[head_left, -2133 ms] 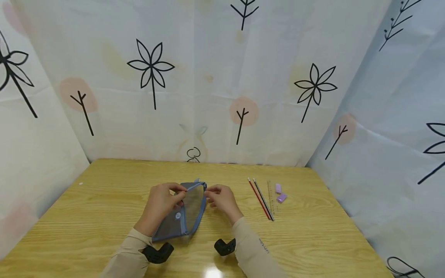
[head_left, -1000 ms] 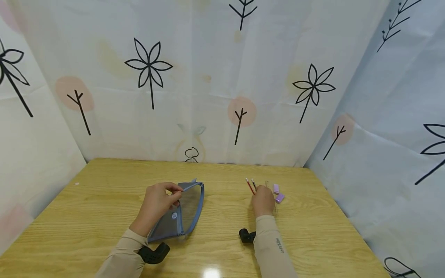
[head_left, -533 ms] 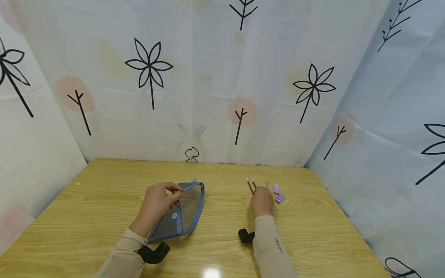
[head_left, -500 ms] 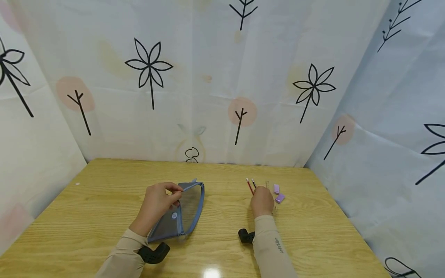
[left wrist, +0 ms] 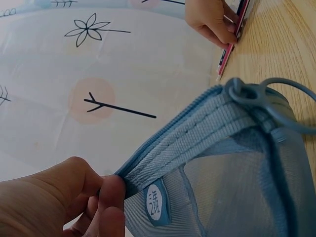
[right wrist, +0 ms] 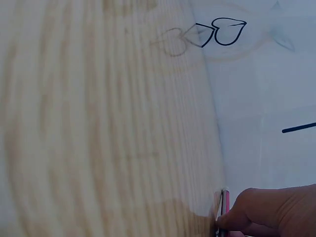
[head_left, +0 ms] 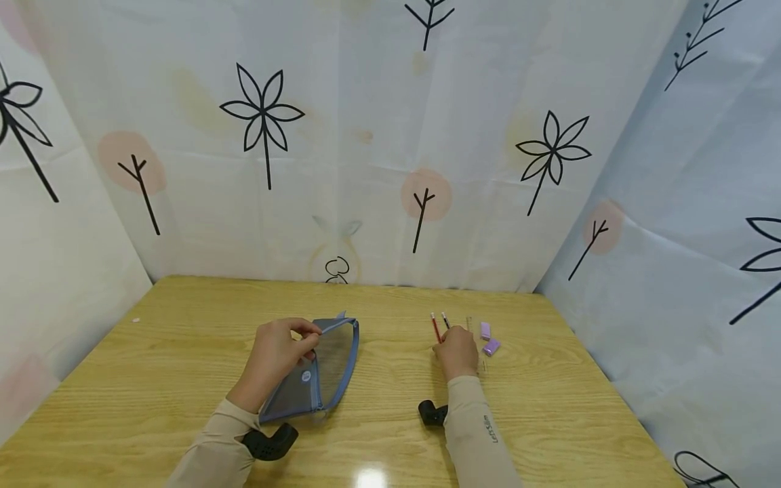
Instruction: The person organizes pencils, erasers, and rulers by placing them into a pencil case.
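A blue mesh pencil case with its zip undone stands left of centre on the table. My left hand pinches its zipped edge between thumb and fingers; the left wrist view shows this edge and the zip pull close up. To the right, my right hand is over two pencils, with the thumb and fingers at the red pencil. The dark pencil runs beneath this hand, which hides the lower part of both. A clear ruler lies partly covered beside them.
Two small purple erasers lie just right of the ruler. The wooden table ends at a patterned cloth wall behind, with further cloth on both sides. A small pale scrap lies at the far left.
My right hand left the pencil case and moved right to the pencils. Since half a second ago, the red pencil has turned slightly under its fingers. My left hand keeps its hold.
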Demonstrator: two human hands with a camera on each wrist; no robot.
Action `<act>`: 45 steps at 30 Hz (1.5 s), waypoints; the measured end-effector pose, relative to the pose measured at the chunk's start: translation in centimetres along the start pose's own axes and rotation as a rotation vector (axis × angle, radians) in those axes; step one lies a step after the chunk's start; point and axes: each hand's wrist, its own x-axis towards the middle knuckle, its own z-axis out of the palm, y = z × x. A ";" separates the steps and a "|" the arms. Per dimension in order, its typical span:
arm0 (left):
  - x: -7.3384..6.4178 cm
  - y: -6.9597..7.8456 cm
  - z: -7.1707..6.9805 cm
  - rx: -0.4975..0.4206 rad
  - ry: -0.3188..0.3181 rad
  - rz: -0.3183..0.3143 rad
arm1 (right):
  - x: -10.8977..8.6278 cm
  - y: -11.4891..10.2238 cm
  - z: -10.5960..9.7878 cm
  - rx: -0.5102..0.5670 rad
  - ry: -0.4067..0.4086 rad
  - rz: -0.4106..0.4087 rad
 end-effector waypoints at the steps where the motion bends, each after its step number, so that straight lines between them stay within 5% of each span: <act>1: 0.0 0.0 0.0 0.003 -0.001 0.000 | 0.0 -0.1 0.0 0.009 -0.005 0.002; 20: 0.1 0.0 -0.2 -0.008 -0.002 -0.003 | -0.1 -1.0 -0.6 0.268 -0.181 0.071; 36: 0.2 -0.1 -0.3 0.008 0.000 0.009 | 0.2 -1.6 -0.8 0.702 -0.414 0.173; 45: 0.1 0.0 -0.3 0.002 -0.001 -0.002 | 0.3 -2.0 -0.6 0.840 -0.523 0.199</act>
